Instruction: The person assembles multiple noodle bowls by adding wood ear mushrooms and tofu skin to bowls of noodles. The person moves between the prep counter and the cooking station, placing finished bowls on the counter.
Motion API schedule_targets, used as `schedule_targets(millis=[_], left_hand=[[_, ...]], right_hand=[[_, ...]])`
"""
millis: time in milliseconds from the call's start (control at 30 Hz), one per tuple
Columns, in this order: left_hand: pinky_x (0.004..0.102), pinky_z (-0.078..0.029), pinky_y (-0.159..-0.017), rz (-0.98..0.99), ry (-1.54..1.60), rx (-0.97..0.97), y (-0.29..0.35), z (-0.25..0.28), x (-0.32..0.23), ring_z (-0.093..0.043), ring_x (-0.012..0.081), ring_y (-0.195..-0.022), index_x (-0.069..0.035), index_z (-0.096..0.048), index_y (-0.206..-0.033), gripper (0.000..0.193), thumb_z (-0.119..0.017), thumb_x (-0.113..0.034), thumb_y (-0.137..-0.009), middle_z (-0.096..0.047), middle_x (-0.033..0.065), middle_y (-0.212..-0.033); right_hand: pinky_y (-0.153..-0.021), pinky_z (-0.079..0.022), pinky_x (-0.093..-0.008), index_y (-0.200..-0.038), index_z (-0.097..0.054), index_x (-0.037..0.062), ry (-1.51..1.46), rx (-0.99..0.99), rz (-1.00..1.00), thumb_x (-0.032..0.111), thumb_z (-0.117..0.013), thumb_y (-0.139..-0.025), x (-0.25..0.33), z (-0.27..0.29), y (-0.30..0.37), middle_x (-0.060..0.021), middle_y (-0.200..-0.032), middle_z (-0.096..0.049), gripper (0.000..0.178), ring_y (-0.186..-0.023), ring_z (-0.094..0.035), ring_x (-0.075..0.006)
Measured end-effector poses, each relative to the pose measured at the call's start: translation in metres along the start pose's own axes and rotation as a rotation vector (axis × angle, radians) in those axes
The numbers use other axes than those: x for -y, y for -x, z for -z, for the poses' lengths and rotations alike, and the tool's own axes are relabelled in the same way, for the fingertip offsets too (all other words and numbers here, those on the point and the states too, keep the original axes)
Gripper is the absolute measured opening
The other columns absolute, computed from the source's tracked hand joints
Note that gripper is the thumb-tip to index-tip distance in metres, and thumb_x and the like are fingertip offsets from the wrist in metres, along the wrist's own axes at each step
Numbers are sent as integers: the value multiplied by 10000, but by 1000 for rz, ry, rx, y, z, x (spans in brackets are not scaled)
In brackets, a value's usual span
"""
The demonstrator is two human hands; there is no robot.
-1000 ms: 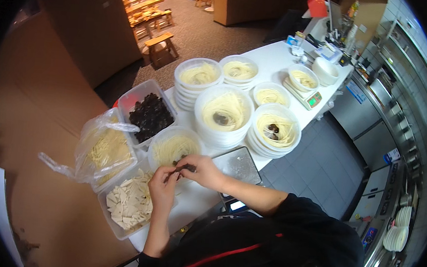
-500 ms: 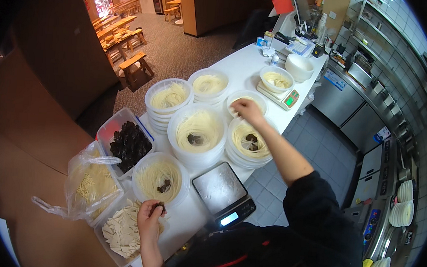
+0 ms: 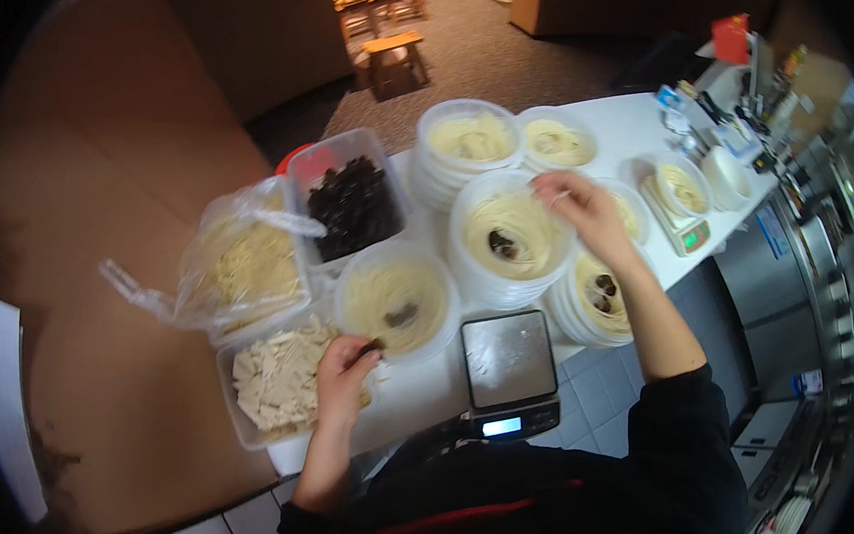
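My left hand (image 3: 341,373) pinches a small dark piece of black fungus (image 3: 372,347) just off the near rim of a bowl of noodles (image 3: 395,295), which has dark bits in its middle. My right hand (image 3: 592,215) hangs over the far right rim of a central stack of clear bowls (image 3: 512,208), fingers drawn together; whatever is in them is hidden. Pale noodles and dark pieces lie in that top bowl. Beside it, a right-hand stack (image 3: 600,296) also holds noodles with dark pieces. A bowl of noodles (image 3: 624,210) is partly behind my right wrist.
A tub of black fungus (image 3: 354,209), a plastic bag of yellowish strips (image 3: 246,268) and a tub of pale flat slices (image 3: 278,376) line the left side. A digital scale (image 3: 508,359) sits near me. More noodle bowls (image 3: 469,138) and a second scale (image 3: 688,235) stand farther off.
The view has swung left, shifting everything rightward. My right hand has come back from the farther bowl to the central stack's rim. My left hand still pinches its dark piece by the near bowl.
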State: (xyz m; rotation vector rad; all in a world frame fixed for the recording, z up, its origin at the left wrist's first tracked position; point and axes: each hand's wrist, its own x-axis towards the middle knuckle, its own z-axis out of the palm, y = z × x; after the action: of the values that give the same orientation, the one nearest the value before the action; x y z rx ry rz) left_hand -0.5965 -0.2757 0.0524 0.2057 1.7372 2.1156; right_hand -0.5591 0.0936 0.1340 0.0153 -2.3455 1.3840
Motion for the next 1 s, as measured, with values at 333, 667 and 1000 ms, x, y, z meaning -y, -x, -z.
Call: schedule_targets(millis=[333, 667, 1000], left_hand=[[215, -459, -637, -56, -95, 50, -2, -12, -8, -563, 107, -682, 13, -538, -868, 128, -552, 79, -759, -596, 64, -780], [216, -466, -630, -119, -77, 50, 7, -3, -12, -573, 111, -676, 18, -547, -833, 92, -573, 61, -755, -602, 70, -790], [337, -426, -727, -723, -802, 135, -18, -23, -33, -534, 269, -819, -20, -619, -804, 86, -615, -59, -728, -568, 101, -868]], right_hand=[[-659, -463, -342, -852, -569, 7, 42, 370, 172, 73, -584, -749, 68, -181, 48, -114, -789, -576, 123, -747, -566, -291], [-630, -460, -279, -761, -590, 27, -181, 303, -8, 3, -591, -740, 53, -197, 56, -63, -754, -594, 32, -715, -584, -194], [-634, -418, -238, -895, -549, 87, -1505, 249, -934, 262, -450, -871, 32, -222, 65, -9, -836, -555, 203, -763, -521, -125]])
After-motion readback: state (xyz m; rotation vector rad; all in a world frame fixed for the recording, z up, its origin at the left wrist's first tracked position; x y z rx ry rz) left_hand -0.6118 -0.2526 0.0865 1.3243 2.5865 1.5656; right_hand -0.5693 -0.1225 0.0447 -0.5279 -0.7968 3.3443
